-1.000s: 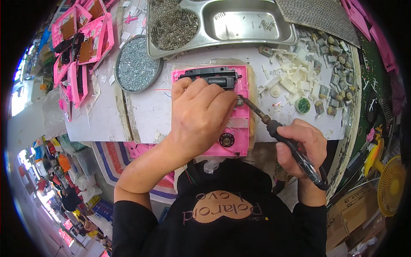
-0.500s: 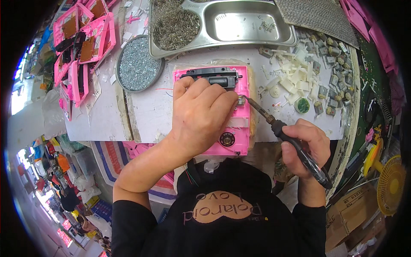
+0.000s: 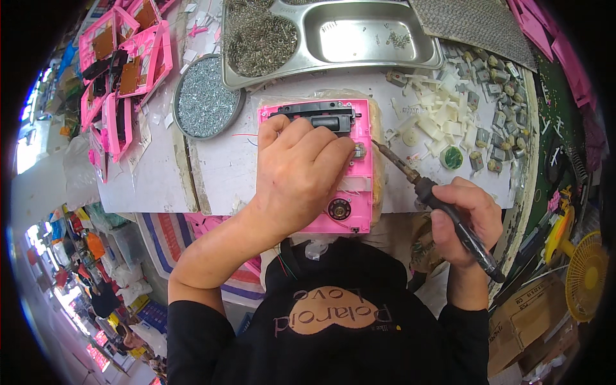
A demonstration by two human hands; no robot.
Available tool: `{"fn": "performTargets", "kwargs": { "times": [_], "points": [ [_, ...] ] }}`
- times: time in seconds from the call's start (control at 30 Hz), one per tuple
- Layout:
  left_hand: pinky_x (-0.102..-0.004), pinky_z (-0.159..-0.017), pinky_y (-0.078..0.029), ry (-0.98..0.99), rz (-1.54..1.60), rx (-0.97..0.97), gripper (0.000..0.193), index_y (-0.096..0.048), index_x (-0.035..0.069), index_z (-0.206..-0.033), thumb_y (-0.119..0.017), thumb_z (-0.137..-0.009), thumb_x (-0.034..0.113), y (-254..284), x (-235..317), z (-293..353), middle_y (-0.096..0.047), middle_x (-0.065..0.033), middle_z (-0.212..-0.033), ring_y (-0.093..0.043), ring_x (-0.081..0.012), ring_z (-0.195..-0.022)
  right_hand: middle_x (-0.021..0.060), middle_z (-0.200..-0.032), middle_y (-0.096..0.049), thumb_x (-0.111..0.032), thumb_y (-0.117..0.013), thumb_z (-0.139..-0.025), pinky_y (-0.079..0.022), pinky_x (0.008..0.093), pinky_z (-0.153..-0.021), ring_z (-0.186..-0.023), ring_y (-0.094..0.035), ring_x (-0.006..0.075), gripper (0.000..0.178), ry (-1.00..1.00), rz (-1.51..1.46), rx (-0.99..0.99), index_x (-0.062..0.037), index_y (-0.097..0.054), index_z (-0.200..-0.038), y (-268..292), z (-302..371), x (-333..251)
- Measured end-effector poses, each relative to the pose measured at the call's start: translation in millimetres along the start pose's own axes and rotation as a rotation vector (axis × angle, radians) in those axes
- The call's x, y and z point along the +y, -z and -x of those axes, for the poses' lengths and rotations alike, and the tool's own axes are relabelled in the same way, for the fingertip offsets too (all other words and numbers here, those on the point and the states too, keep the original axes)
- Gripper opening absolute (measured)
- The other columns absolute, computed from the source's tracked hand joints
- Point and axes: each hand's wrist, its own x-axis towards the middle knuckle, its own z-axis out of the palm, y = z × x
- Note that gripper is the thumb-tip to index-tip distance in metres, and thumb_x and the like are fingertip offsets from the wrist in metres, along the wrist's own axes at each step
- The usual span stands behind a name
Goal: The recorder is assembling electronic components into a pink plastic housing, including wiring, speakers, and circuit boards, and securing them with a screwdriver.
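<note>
A pink plastic housing (image 3: pixel 364 199) lies on the table in front of me, with a black part (image 3: pixel 308 109) along its far end and a dark round part (image 3: pixel 339 209) near its close end. My left hand (image 3: pixel 301 163) rests over the housing, fingers curled and closed, tips hidden beside a small metal part (image 3: pixel 359 151). My right hand (image 3: pixel 465 221) grips the dark handle of a soldering iron (image 3: pixel 443 201). The iron's tip points at the housing's right edge, slightly apart from the metal part.
A round dish of small screws (image 3: pixel 209 96) stands to the left. A steel tray (image 3: pixel 372 64) with springs is at the back. White plastic pieces (image 3: pixel 443 119) and small motors (image 3: pixel 500 138) lie on the right. Pink frames (image 3: pixel 157 48) pile up at the far left.
My right hand has drawn the soldering iron a little to the right, its tip leaving the small metal part. My left hand stays over the housing.
</note>
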Motion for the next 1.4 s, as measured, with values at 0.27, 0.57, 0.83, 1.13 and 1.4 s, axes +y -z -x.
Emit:
{"fn": "performTargets", "kwargs": {
  "times": [0.27, 0.57, 0.83, 1.13, 1.4],
  "points": [
    [-0.0378, -0.077, -0.04, -0.01, -0.004, -0.016, 0.022, -0.071, 0.012, -0.089, -0.083, -0.071, 0.008, 1.5, -0.5, -1.3, -0.063, -0.0004, -0.077, -0.056, -0.0203, -0.069, 0.004, -0.062, -0.053, -0.008, -0.075, -0.081, -0.032, 0.0274, -0.046, -0.05, -0.047, 0.0135, 0.024, 0.012, -0.014, 0.03, 0.0033, -0.068, -0.101, 2.4, 0.5, 3.0],
    [-0.0379, -0.077, -0.04, -0.01, -0.01, -0.045, 0.023, -0.072, 0.012, -0.091, -0.083, -0.071, 0.009, 3.5, 0.2, -2.1, -0.064, -0.0009, -0.079, -0.057, -0.0205, -0.07, 0.0043, -0.063, -0.056, -0.009, -0.075, -0.082, -0.033, 0.0261, -0.046, -0.049, -0.047, 0.0131, 0.025, 0.03, -0.034, 0.04, 0.0045, -0.068, -0.101, 6.1, -0.7, 3.6],
    [-0.0381, -0.077, -0.041, -0.009, -0.017, -0.056, 0.023, -0.072, 0.011, -0.092, -0.083, -0.072, 0.009, 4.2, 1.2, -3.5, -0.064, -0.001, -0.08, -0.057, -0.0208, -0.07, 0.0052, -0.064, -0.058, -0.008, -0.076, -0.081, -0.034, 0.0268, -0.045, -0.049, -0.047, 0.0133, 0.025, 0.049, -0.013, 0.05, 0.0042, -0.068, -0.102, 7.5, 0.9, 2.9],
    [-0.038, -0.078, -0.04, -0.008, -0.04, -0.083, 0.021, -0.072, 0.011, -0.091, -0.083, -0.073, 0.01, 5.8, 2.5, -3.8, -0.065, -0.0013, -0.081, -0.057, -0.0207, -0.07, 0.0065, -0.064, -0.06, -0.008, -0.076, -0.082, -0.034, 0.0273, -0.045, -0.049, -0.047, 0.0139, 0.025, 0.063, -0.005, 0.047, 0.0048, -0.068, -0.102, 12.4, 3.3, 3.1],
    [-0.0367, -0.078, -0.041, -0.051, -0.028, -0.027, 0.025, -0.072, 0.01, -0.096, -0.083, -0.074, 0.008, 6.5, 0.5, 1.8, -0.066, -0.0009, -0.084, -0.058, -0.0198, -0.071, 0.0074, -0.065, -0.061, -0.008, -0.075, -0.082, -0.035, 0.0275, -0.045, -0.049, -0.048, 0.0146, 0.025, 0.089, 0.007, 0.062, 0.0051, -0.068, -0.102, 12.1, 4.0, 3.4]
  ]
}}
